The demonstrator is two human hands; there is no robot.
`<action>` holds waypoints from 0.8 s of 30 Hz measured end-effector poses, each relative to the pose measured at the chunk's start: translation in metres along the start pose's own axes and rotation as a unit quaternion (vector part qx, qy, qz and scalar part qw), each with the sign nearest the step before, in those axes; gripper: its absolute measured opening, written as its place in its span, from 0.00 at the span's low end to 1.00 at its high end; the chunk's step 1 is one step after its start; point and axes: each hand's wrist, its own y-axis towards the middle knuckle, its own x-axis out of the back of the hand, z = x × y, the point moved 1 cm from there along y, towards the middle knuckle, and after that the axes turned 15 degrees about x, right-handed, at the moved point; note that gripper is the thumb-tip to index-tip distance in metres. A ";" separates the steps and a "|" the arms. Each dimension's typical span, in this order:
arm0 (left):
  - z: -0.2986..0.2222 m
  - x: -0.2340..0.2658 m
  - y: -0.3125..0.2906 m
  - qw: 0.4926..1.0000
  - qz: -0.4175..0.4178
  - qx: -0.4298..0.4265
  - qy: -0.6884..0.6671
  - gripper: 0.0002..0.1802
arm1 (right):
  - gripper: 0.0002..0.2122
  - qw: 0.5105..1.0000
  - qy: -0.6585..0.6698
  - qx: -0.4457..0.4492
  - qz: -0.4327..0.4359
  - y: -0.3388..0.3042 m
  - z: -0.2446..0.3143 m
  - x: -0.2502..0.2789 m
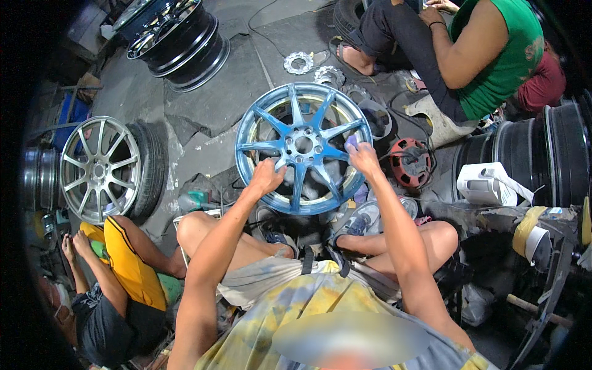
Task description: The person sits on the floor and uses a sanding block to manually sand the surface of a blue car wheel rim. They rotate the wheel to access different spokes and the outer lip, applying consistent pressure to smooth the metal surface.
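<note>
A blue multi-spoke wheel rim [297, 166] is in front of me between my knees, its face turned up toward me. Bare metallic or pale patches show along its lip and spokes. My left hand [266, 176] is closed on a spoke at the rim's lower left. At the right side, my right hand [364, 158] presses a small purple piece [352, 142], perhaps sandpaper or cloth, against the end of a spoke. Most of that piece is hidden by my fingers, and the hand is slightly blurred.
A silver wheel [100, 166] leans beside a tire [150, 168] at left. Dark rims [191, 55] stand at far left. A red cable reel [409, 162] and white jug [487, 184] are at right. One person in green [502, 61] sits far right, another in yellow shorts [132, 262] left.
</note>
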 end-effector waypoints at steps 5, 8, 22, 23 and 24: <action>0.019 -0.036 0.020 0.996 -0.072 -0.008 0.045 0.37 | 0.16 0.885 0.403 -0.216 -0.092 0.047 0.031 -0.069; 0.019 -0.022 0.025 0.999 -0.009 -0.014 0.031 0.38 | 0.17 0.780 0.535 -0.253 -0.202 0.047 0.032 -0.082; -0.058 -0.036 -0.061 0.945 -0.161 -0.279 0.050 0.25 | 0.27 0.930 0.283 -0.162 -0.170 -0.109 -0.062 -0.033; -0.056 -0.061 -0.071 0.942 -0.121 -0.295 0.108 0.27 | 0.28 0.972 0.102 -0.113 -0.181 -0.104 -0.063 -0.047; -0.067 -0.071 -0.086 0.951 -0.018 -0.256 0.174 0.29 | 0.27 0.972 0.090 -0.120 -0.181 -0.102 -0.059 -0.049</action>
